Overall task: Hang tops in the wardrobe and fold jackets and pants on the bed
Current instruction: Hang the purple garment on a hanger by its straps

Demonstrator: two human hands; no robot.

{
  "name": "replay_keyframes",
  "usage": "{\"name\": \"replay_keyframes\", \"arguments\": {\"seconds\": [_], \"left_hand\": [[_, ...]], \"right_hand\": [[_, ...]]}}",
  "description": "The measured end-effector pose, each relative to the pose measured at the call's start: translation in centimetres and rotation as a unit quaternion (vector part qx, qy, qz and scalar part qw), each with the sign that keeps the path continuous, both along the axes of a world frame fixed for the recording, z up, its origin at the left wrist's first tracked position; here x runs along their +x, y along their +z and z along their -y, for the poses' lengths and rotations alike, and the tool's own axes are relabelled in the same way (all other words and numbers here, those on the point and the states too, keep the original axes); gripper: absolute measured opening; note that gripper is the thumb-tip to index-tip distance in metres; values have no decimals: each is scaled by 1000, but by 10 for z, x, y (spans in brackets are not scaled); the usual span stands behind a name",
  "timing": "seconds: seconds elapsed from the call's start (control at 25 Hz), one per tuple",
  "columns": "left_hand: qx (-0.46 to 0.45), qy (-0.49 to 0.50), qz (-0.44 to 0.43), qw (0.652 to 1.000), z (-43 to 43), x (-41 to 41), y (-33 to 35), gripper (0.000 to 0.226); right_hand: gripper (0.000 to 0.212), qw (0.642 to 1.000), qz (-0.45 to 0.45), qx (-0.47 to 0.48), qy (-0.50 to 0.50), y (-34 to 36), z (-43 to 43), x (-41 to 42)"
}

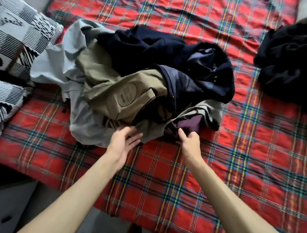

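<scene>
Barely begun, I'd say: the pile lies unfolded on the bed; right hand pinches maroon cloth at its edge, left hand spread wide.

Right hand pinching a maroon garment. Left hand open; clothes pile just beyond its fingers, on the bed.

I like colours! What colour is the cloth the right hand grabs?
The cloth is dark purple, clearest in the head view.
</scene>
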State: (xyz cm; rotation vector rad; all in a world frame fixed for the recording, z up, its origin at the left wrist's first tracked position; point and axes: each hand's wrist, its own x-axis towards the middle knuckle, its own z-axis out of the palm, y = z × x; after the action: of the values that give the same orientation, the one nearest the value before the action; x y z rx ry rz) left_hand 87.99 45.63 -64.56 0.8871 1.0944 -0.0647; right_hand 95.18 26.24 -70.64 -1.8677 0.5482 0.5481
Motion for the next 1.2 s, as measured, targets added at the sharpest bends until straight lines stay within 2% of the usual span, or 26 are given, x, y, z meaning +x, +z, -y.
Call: {"name": "replay_keyframes", "arguments": {"seconds": [0.16, 0.24, 0.32, 0.4, 0.48, 0.52, 0.56, 0.6, 0.68, 0.76, 0.84, 0.88, 1.04, 1.16, 1.2], "left_hand": [[86, -169, 39, 981, 21, -6, 64, 65], [198, -303, 74, 929, 31, -2, 109, 85], [374, -376, 79, 844, 39, -2, 155, 94], [560, -324, 80, 759, 39, -5, 205, 78], [698, -244, 85, 668, 34, -13, 258, 40], [721, -217, 92, 652, 32, -15, 284, 25], [728, -196, 102, 649, 31, -21, 312, 19], [713, -184, 105, 669, 30, -26, 335, 21], [618, -166, 133, 756, 31, -32, 371, 21], [479, -125, 179, 850, 40, -48, 392, 16], [383, -97, 186, 900, 49, -66, 400, 20], [356, -83, 179, 913, 52, -77, 402, 21], [277, 0, 143, 950, 55, -114, 414, 11], [259, 48, 151, 953, 56, -150, 429, 11], [261, 67, 158, 950, 58, -164, 434, 12]], "right_hand": [[44, 983, 132, 102, 80, 131, 5, 2], [41, 964, 184, 137, 136, 200, -12, 9], [26, 941, 235, 178, 163, 276, -26, 6], [19, 916, 283, 211, 191, 352, -27, -3], [7, 888, 318, 263, 203, 420, -17, -11], [8, 876, 333, 288, 195, 450, -10, -11], [12, 867, 352, 307, 177, 474, 0, -12], [14, 861, 367, 314, 159, 489, 10, -12], [21, 877, 384, 252, 140, 486, 24, -6], [36, 907, 357, 83, 209, 448, 44, -11], [31, 899, 309, -60, 303, 399, 64, -26], [32, 897, 285, -69, 331, 382, 73, -38], [82, 885, 241, 73, 392, 371, 94, -103], [104, 840, 269, 174, 438, 394, 83, -162], [114, 822, 273, 181, 467, 405, 69, -182]]}}
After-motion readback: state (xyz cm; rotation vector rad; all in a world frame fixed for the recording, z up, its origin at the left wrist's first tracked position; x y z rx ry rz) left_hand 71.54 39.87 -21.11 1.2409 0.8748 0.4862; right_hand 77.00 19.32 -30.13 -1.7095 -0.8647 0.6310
